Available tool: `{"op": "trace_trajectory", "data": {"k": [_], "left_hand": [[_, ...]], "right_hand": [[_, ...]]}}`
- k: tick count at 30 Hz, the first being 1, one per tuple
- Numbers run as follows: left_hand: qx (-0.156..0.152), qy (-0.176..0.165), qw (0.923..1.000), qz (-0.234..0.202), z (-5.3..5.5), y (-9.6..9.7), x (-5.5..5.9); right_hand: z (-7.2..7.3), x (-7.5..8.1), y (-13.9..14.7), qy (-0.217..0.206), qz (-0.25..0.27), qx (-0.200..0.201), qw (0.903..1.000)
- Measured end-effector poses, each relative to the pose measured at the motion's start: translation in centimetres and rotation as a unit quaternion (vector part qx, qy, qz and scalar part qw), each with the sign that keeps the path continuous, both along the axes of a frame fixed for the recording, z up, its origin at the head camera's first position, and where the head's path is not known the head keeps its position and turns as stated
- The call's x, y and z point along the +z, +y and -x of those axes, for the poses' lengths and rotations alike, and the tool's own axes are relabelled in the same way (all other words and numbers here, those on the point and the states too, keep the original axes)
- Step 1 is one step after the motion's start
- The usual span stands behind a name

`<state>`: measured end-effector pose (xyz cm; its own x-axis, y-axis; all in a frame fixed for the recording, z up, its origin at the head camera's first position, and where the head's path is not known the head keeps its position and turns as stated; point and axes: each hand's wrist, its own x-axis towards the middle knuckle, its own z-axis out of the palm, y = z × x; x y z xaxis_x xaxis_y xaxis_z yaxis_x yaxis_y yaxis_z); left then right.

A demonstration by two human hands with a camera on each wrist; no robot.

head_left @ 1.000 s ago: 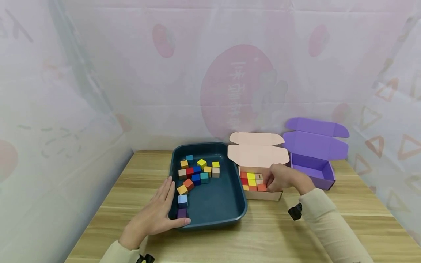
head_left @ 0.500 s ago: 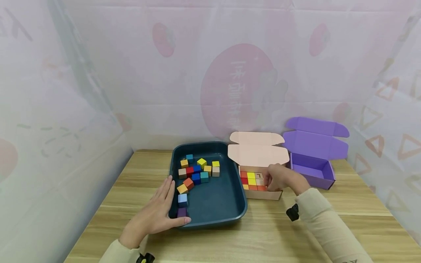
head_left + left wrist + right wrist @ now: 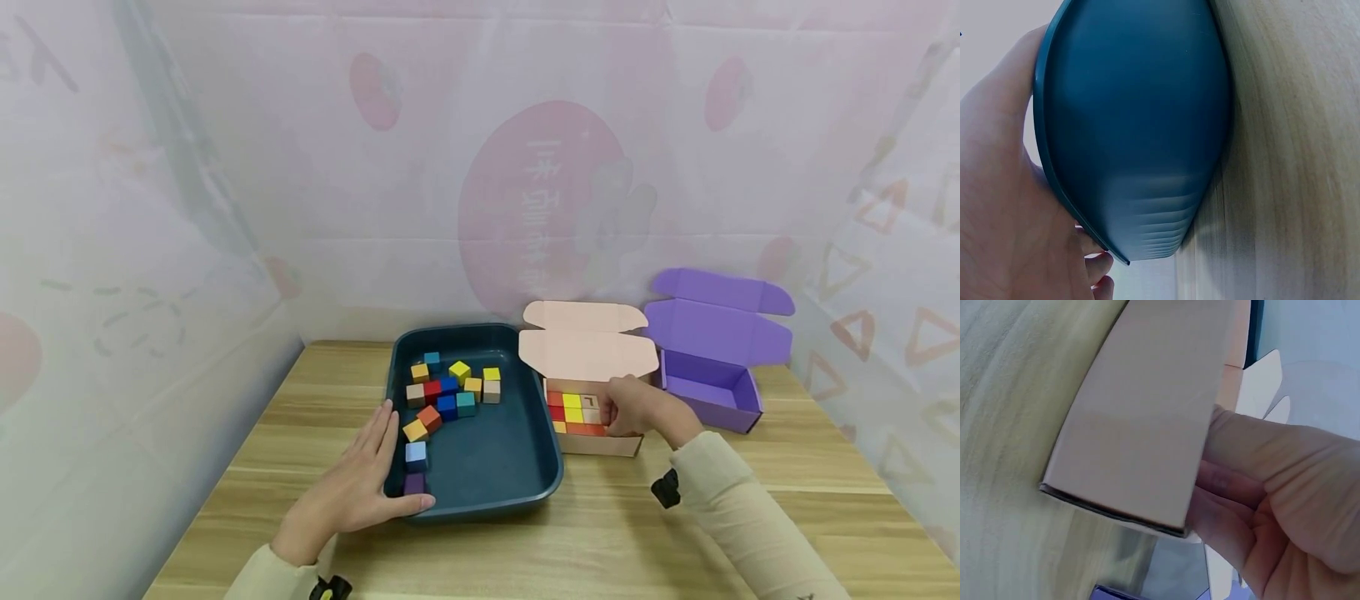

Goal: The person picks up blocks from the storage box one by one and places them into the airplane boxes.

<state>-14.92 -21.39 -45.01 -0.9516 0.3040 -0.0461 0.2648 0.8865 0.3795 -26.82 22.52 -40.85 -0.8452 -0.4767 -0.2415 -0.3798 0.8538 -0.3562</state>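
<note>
My left hand [image 3: 357, 481] lies on the near left rim of a dark teal tray [image 3: 487, 467], fingers extended along its side, thumb over the front corner. The left wrist view shows the tray's outer wall [image 3: 1135, 112] beside the palm. My right hand [image 3: 645, 408] reaches down into a pale peach cardboard box [image 3: 600, 444], fingers bent. Its fingertips are hidden by the box wall [image 3: 1141, 412] in the right wrist view. Just left of those fingers, an orange block [image 3: 596, 430] sits level with red, yellow and plain wooden cubes [image 3: 572, 407] packed in rows.
Loose coloured cubes [image 3: 447, 407] lie along the tray's left and back. A light blue cube [image 3: 416, 456] and a purple one [image 3: 414, 484] are near the left hand. An open purple box [image 3: 723, 412] stands right of the peach box, lid raised. Wood-grain table [image 3: 525, 558] lies in front.
The orange block beside my right fingers has settled from slightly raised to level, close against its neighbour. My right forearm has shifted slightly left; my left hand has stayed put.
</note>
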Motion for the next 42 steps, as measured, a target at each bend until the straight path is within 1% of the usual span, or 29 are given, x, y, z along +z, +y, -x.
{"op": "trace_trajectory", "data": {"k": [3,5,12,17,20,28,35,42], "left_hand": [[0.000,-0.001,1.0000,0.004,0.0,0.0,0.0],[0.001,-0.002,1.0000,0.004,0.0,0.0,0.0],[0.002,0.003,1.0000,0.002,0.1,-0.1,0.1],[0.002,0.005,1.0000,0.005,0.0,-0.2,0.2],[0.001,0.005,1.0000,0.005,0.0,-0.2,0.2],[0.001,0.007,1.0000,0.003,-0.2,-0.1,0.2],[0.000,0.011,0.9999,-0.001,-0.1,-0.1,0.2],[-0.007,0.009,0.9999,0.001,-0.2,0.0,0.2]], "right_hand": [[-0.1,0.6,-0.4,-0.006,0.013,-0.006,0.9999],[-0.1,1.2,-0.8,-0.003,0.024,-0.003,0.9997],[-0.3,3.8,-3.2,0.024,0.046,0.042,0.9978],[-0.5,4.9,-5.4,0.038,0.049,0.071,0.9955],[-0.3,5.0,-6.8,0.044,0.049,0.082,0.9944],[-0.6,5.4,-11.4,0.039,0.038,0.090,0.9944],[-0.7,4.8,-15.2,0.022,0.039,0.112,0.9927],[-1.1,4.1,-18.3,0.009,0.042,0.141,0.9891]]}}
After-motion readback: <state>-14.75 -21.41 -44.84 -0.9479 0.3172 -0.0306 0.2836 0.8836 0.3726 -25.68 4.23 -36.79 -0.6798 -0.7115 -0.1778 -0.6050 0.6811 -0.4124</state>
